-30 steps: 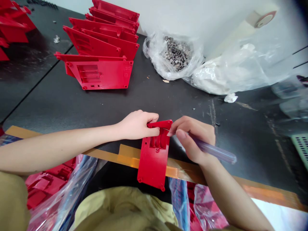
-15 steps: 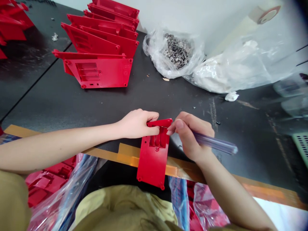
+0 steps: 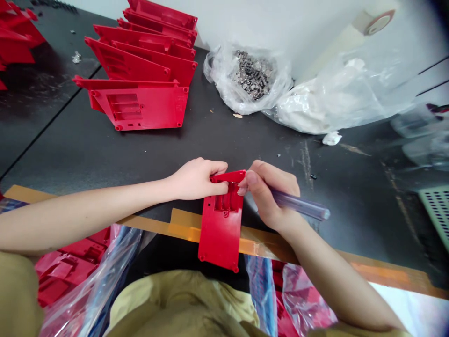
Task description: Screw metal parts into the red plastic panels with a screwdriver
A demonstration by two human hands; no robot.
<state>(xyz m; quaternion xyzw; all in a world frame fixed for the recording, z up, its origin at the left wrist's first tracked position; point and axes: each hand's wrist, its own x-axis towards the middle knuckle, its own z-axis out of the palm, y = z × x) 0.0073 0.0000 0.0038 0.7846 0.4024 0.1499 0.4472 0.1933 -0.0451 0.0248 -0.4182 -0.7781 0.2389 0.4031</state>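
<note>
While my left fingers [image 3: 218,186] curl over the raised flange at the top of a glossy red moulded plastic panel [image 3: 220,236], gripping it firmly, my right fingers [image 3: 257,185] are closed around a slim translucent violet plastic tube [image 3: 301,205], pinching it like a pen. Its working end is hidden by my fingertips, which sit right beside the flange, so I cannot tell whether they touch it. The panel is held in the air between my hands, tilted with its lower end toward my body, above a long amber-coloured strip of tape-covered edging [image 3: 270,245] along the near side of a scuffed black workbench [image 3: 245,157]. Ahead of me on the bench, a row of matching red panels [image 3: 142,110] stands leaning in a neat overlapping line. To their right, a crumpled clear plastic bag [image 3: 224,82] holds a heap of small grey metal parts [image 3: 253,75], next to a bulging white plastic sack [image 3: 315,110] against a pale wall [image 3: 245,23]. Near my khaki-clad lap [image 3: 182,299], a clear plastic bag [image 3: 87,285] holds more red parts.
</note>
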